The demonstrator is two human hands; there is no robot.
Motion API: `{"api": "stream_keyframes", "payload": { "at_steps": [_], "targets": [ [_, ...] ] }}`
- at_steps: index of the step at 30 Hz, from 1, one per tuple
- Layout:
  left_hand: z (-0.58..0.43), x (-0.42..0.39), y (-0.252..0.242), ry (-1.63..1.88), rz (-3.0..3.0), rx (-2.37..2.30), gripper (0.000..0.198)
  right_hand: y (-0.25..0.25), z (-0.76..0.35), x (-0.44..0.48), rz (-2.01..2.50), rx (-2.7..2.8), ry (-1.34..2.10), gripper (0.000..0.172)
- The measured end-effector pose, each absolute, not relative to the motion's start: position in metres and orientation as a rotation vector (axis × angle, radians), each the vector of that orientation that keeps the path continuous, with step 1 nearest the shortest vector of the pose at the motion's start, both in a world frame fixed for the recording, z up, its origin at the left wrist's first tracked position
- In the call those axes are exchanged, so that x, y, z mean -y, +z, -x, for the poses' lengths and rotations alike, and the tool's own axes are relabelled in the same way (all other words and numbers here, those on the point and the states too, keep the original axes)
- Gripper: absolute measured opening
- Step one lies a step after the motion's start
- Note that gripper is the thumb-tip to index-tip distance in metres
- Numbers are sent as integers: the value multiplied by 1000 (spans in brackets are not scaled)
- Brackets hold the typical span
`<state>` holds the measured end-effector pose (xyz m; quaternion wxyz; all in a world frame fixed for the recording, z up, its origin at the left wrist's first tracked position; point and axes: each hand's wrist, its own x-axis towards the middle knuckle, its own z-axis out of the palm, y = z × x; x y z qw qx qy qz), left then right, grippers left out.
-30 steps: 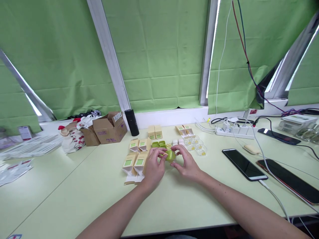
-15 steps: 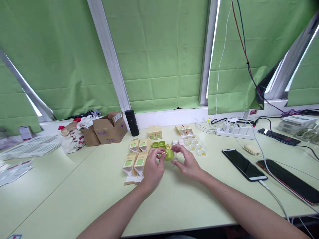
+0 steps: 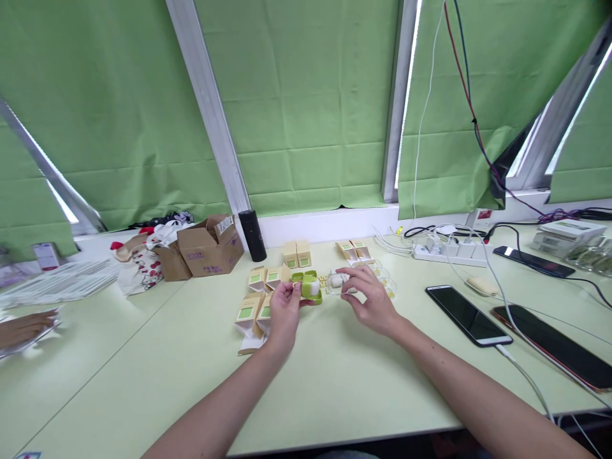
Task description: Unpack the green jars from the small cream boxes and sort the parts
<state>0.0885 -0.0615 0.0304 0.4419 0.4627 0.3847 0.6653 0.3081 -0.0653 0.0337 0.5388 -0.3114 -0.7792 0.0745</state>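
Observation:
My left hand is closed on a small green case, which is spread apart to show a rounded white part. To its right, the fingers of my right hand are closed at a clear plastic shell with a small white piece in it. Small open cardboard boxes with green squares stand left of and behind my left hand. Behind my right hand lie more clear plastic shells, partly hidden by it.
A black cylinder and an open brown carton stand at the back. On the right lie a phone with a cable, another phone and a power strip. Another person's hand rests over papers at far left.
My hands have moved apart, the left one leftward with the green case, which now shows its white part. The clear shell is now away from the case. Another person's hand has appeared at far left.

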Motion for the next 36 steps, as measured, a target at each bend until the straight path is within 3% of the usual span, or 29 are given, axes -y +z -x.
{"api": "stream_keyframes", "payload": {
  "at_steps": [6,15,36],
  "targets": [
    [-91,66,31,1619,-1139,-945,50,56,-347,55,888,1793,25,8],
    [-92,64,29,1607,-1111,-948,52,62,-375,50,1465,2262,-17,20],
    [-93,63,28,1593,-1123,-950,53,53,-375,43,1775,2373,-228,14]
  ]
}}
